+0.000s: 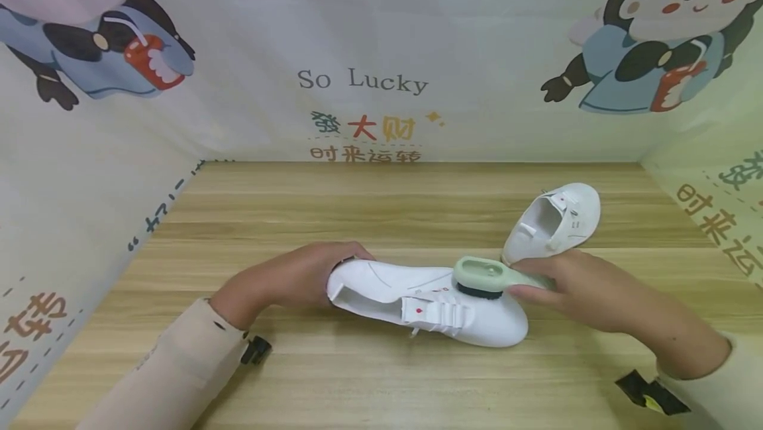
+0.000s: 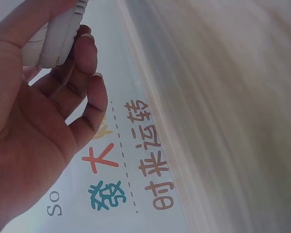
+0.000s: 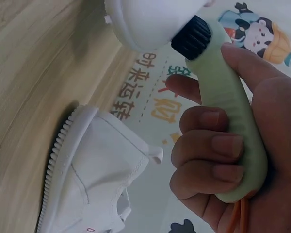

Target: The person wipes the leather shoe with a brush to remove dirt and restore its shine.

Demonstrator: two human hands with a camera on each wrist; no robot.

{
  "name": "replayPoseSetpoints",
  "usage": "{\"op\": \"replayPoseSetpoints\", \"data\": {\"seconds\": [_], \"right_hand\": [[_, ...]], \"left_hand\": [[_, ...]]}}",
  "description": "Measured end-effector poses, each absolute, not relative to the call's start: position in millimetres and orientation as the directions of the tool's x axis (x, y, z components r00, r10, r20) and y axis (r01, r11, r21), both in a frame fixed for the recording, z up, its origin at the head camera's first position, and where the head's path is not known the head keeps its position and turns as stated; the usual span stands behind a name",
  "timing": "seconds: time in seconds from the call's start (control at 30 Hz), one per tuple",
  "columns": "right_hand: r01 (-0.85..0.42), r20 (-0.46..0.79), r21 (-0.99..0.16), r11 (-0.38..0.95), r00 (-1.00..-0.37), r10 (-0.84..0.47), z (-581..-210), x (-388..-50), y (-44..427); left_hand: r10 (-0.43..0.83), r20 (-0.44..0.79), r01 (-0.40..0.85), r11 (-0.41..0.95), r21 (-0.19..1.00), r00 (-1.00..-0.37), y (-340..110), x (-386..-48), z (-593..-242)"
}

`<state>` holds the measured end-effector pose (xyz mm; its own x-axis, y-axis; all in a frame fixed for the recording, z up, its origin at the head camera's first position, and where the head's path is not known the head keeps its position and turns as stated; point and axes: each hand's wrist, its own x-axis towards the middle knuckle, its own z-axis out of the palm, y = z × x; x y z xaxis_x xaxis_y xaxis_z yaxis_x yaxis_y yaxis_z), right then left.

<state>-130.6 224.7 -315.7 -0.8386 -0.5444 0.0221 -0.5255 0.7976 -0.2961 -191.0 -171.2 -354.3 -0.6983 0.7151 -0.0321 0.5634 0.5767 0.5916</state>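
A white shoe (image 1: 499, 324) is held tilted a little above the table, its toe to the right and its opening toward me. At the heel, my left hand (image 1: 301, 275) grips it; the left wrist view shows the thumb and curled fingers around the shoe's sole end (image 2: 63, 36). My right hand (image 1: 590, 291) holds a pale green brush (image 1: 481, 272) by its handle. The brush's dark bristles (image 3: 193, 38) touch the shoe's upper near the laces and toe. In the right wrist view, fingers wrap the ribbed handle (image 3: 228, 102), which has an orange cord loop (image 3: 239, 216).
A second white shoe (image 1: 583, 215) stands on the wood-patterned table (image 1: 357, 211) at the back right, behind the right hand. Printed cloth walls (image 1: 477, 99) with cartoon figures enclose the table at the back and both sides.
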Motion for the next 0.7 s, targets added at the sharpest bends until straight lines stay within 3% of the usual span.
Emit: {"op": "replayPoseSetpoints", "data": {"seconds": [0.27,0.7], "right_hand": [[-0.572,0.004,-0.386,0.724,-0.786,-0.619,-322.2,-142.5,204.5],[-0.696,0.124,-0.223,0.682,-0.715,-0.689,-330.2,-154.2,122.3]], "left_hand": [[0.717,-0.03,0.573,0.58,0.578,-0.696,-172.7,-190.9,-355.1],[0.725,-0.032,0.592,0.586,0.553,-0.689,-174.1,-191.9,-355.2]]}}
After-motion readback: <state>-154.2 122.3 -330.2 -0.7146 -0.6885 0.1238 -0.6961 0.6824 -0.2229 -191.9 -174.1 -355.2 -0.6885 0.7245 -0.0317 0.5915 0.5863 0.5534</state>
